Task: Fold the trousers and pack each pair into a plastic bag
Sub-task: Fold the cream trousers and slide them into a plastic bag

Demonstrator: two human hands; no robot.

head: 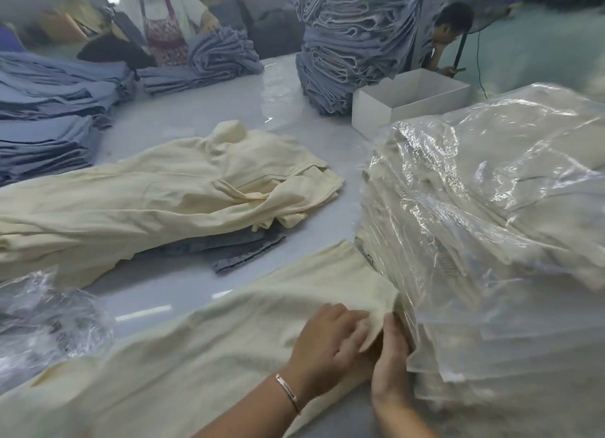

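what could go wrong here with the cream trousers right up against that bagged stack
1. The bagged stack leans toward the cream trousers; tugging the edge held by the left hand and right hand could make slick bags slide off.
2. The loose cream pile lies close by and could get mixed in.

No text, label, brand, number or sign can be read anywhere. The cream trousers under the hands show bare cloth with no legible tag. The stack of bagged trousers at the right shows only glare on clear plastic; a small dark patch at its near edge is too blurred to tell. The white box has plain walls. The blue folded piles show no print either.
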